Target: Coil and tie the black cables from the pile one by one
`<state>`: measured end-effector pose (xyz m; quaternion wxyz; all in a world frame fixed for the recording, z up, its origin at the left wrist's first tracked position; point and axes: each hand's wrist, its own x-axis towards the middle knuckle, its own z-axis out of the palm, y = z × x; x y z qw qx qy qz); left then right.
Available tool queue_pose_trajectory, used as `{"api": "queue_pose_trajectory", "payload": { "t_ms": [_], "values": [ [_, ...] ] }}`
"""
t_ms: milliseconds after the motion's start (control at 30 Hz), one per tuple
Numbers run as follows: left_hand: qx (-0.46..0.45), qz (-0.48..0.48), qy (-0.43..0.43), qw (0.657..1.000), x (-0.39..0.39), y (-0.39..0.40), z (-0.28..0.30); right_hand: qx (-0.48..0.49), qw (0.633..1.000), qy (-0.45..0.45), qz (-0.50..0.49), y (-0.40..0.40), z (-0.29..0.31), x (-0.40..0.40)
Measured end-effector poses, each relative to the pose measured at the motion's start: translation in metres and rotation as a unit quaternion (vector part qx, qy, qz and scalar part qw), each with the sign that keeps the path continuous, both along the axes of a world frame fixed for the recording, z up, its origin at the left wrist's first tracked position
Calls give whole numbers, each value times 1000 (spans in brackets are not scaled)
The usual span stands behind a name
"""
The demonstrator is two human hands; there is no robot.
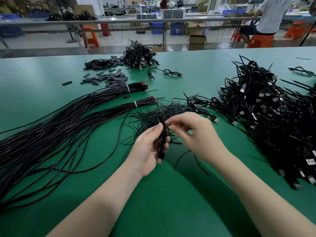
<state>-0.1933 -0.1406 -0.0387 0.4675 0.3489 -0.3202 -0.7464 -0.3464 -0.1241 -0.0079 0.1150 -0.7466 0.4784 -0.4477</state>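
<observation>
My left hand [147, 149] grips a small coiled black cable [160, 132] upright above the green table, its plug end hanging below my fingers. My right hand [189, 129] is beside the coil's top, fingertips pinching something thin at it, likely a black tie. Just behind my hands lies a heap of short black wire ties [153, 113]. To the left, long straight black cables [51, 130] spread in bundles bound with white bands. On the right sits a large pile of coiled black cables with USB plugs [266, 120].
Flat black sleeve pieces [106, 77] are scattered at the far left, with another cable heap [138, 55] behind them. Two loose ties [188, 158] lie under my right wrist. A person [268, 16] sits on an orange stool at a far bench.
</observation>
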Motion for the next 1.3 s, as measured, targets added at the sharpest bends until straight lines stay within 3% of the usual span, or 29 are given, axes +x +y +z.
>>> {"api": "queue_pose_trajectory", "payload": {
  "t_ms": [67, 133, 233, 367, 467, 567, 667, 767, 800, 867, 933, 1000, 1067, 1100, 1167, 1300],
  "values": [
    [-30, 11, 31, 999, -1, -2, -3, 173, 976, -126, -38, 3, 1, 1],
    [-58, 0, 34, 998, -3, -2, -6, 281, 934, -220, -29, 5, -1, 3],
    [-79, -4, 22, 997, -5, 0, -8, 335, 885, -322, -18, 6, 2, 7],
    [-86, 11, 42, 995, -7, 0, -7, 387, 838, -385, -14, 8, 7, 8],
    [-85, 18, 43, 995, -8, 1, -8, 390, 843, -371, -30, 9, 6, 9],
    [-82, 23, 32, 996, -8, 1, -7, 332, 888, -316, -41, 9, 7, 8],
    [-82, 26, -6, 996, -8, 1, -5, 219, 956, -177, -79, 7, 6, 7],
    [-67, 18, -40, 997, -5, 0, -4, 43, 996, -13, -82, 6, 1, 7],
    [-56, 10, -43, 997, -4, 1, -2, -37, 995, 66, -70, 6, 0, 4],
    [-37, -7, -47, 998, -2, 1, 0, -206, 952, 226, -34, 5, -5, -4],
    [-31, -8, -46, 998, -1, 1, 0, -266, 926, 264, -31, 3, -10, -7],
    [-31, 9, -30, 999, -2, 1, -1, -191, 964, 172, -63, 2, -11, -5],
    [-41, 25, 6, 999, -4, 0, -3, -35, 994, 12, -102, 3, -8, -2],
    [-49, 28, 21, 998, -5, 0, -3, 71, 990, -61, -109, 1, -5, -1],
    [-67, 21, 31, 997, -6, -1, -6, 249, 946, -194, -73, 1, -2, -1],
    [-86, 1, 22, 996, -6, -1, -9, 314, 903, -290, -44, 4, 1, 1]
  ]
}}
